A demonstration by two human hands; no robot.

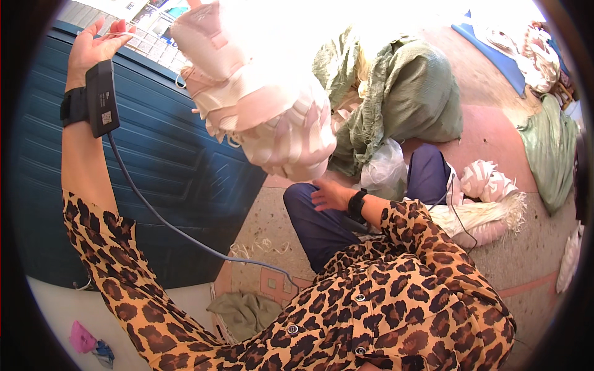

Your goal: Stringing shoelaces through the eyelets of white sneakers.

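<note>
My left hand (99, 49) is raised at the far left beside the blue panelled door, its fingers closed in a pinch on a thin white string (128, 33). A large bundle of stacked pale pink and white cup-shaped pieces (272, 117) fills the upper middle, with small loops of cord along its left side. Its top is washed out by bright light. My right hand (333, 196) is just below the bundle, over my knee, with its fingers stretched apart. From this view I cannot tell whether the fingertips touch the bundle.
A blue panelled door (154, 167) stands at my left. Ahead lie a stuffed green woven sack (414, 93) and a clear plastic bag (382, 167). A hank of cream strands (489, 213) and another white bundle (487, 179) rest at right. A dark cable (185, 232) runs from my left wrist.
</note>
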